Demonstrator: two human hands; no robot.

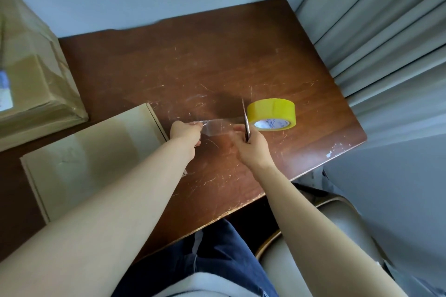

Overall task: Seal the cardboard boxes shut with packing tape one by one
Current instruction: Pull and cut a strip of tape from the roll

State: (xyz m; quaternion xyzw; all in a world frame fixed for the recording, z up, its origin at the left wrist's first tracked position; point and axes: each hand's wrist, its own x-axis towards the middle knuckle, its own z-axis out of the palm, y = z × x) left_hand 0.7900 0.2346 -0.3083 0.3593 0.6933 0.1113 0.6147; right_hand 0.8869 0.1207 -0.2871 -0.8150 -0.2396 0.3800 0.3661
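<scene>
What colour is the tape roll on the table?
Yellow tape roll, white printed core; head view.

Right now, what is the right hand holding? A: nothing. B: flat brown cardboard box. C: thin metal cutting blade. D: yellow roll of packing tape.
C: the right hand grips the thin metal cutting blade against the clear tape strip the left hand pinches.

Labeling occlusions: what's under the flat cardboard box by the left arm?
Only the brown table shows around the flat cardboard box. Anything beneath it is covered, and the left forearm hides its near edge.
</scene>
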